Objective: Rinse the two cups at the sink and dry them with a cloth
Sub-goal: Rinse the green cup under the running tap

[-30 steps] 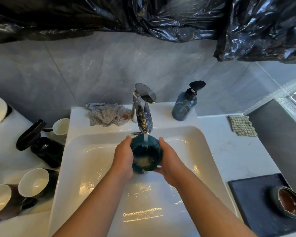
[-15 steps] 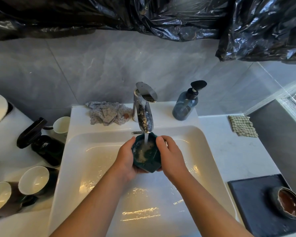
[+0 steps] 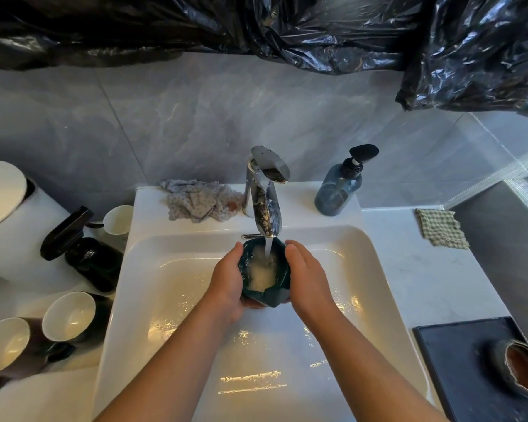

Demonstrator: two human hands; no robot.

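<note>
Cup (image 3: pixel 276 296) in the hands (image 3: pixel 226 284) now sits fuller.

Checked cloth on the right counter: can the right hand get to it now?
Probably yes, once freed: the right hand holds the green cup with the left hand; bare counter lies between it and the checked cloth.

1. A blue-grey pump bottle (image 3: pixel 337 194) stands upright at the back right.
2. Crumpled black plastic sheeting (image 3: pixel 287 28) hangs above the grey tiled wall (image 3: pixel 165 117).
3. A black spray bottle (image 3: pixel 89 260) stands at left, with a white mug (image 3: pixel 118 220) just behind it.
4. Two white-lined dark cups (image 3: pixel 69 315) lie tilted at near left.
</note>
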